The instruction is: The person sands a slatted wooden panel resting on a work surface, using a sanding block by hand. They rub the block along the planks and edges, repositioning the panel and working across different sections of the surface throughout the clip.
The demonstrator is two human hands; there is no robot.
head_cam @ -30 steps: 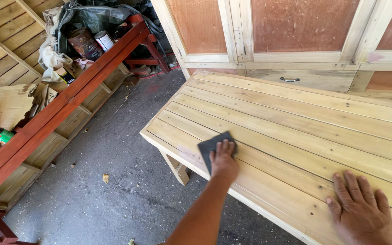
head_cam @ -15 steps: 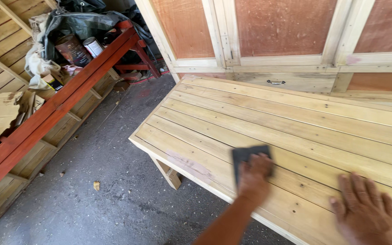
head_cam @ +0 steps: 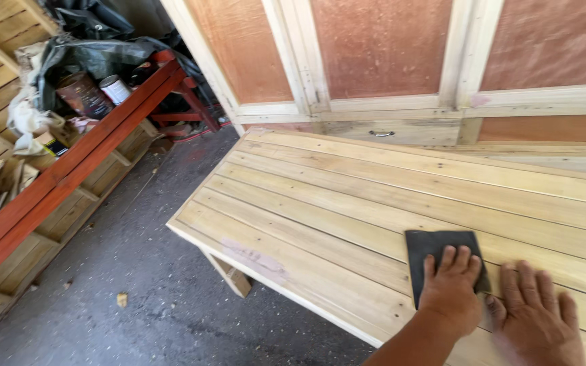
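Dark square sandpaper sheet [head_cam: 435, 252] flat on pale slatted wooden tabletop [head_cam: 347, 203]

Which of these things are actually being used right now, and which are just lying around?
In use:
left hand, pressing on the dark sanding sheet
right hand, flat on the wood
pale slatted wooden top

Lying about:
two tins
red frame
dark tarp
panelled doors behind

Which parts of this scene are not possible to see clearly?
Head view only:
- Sandpaper sheet: lower part hidden under the left hand.
- Right hand: wrist cut off by bottom edge.
- Wooden tabletop: right end cut off.
- Tins: contents hidden.
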